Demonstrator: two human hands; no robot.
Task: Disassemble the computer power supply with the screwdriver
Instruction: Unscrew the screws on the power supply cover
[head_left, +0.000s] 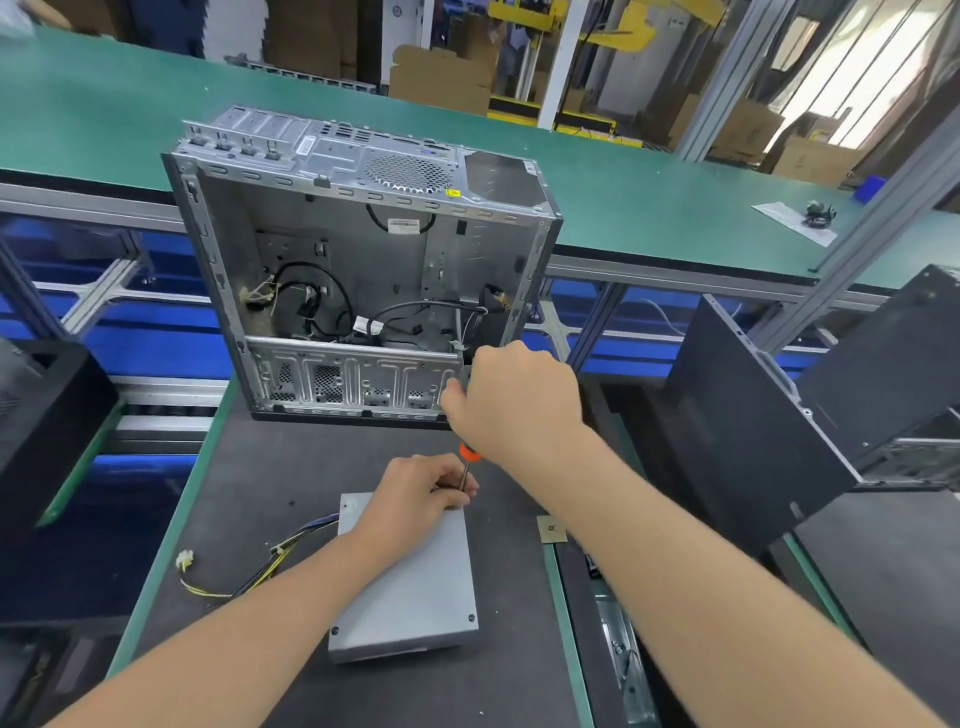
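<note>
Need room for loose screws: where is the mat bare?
Barest: the dark grey mat between the open silver computer case and the yellow-black cable bundle. Also a strip right of the grey metal power supply box. Crowded: its far corner, where left hand and right hand hold the orange-collared screwdriver.

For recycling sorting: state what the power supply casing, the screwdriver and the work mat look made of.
Power supply casing: likely sheet steel, matt grey; folded edges, corner screws. Screwdriver: orange collar seemingly plastic, shaft bare metal with dark sheen. Work mat: perhaps rubber; dull black, no glare.
</note>
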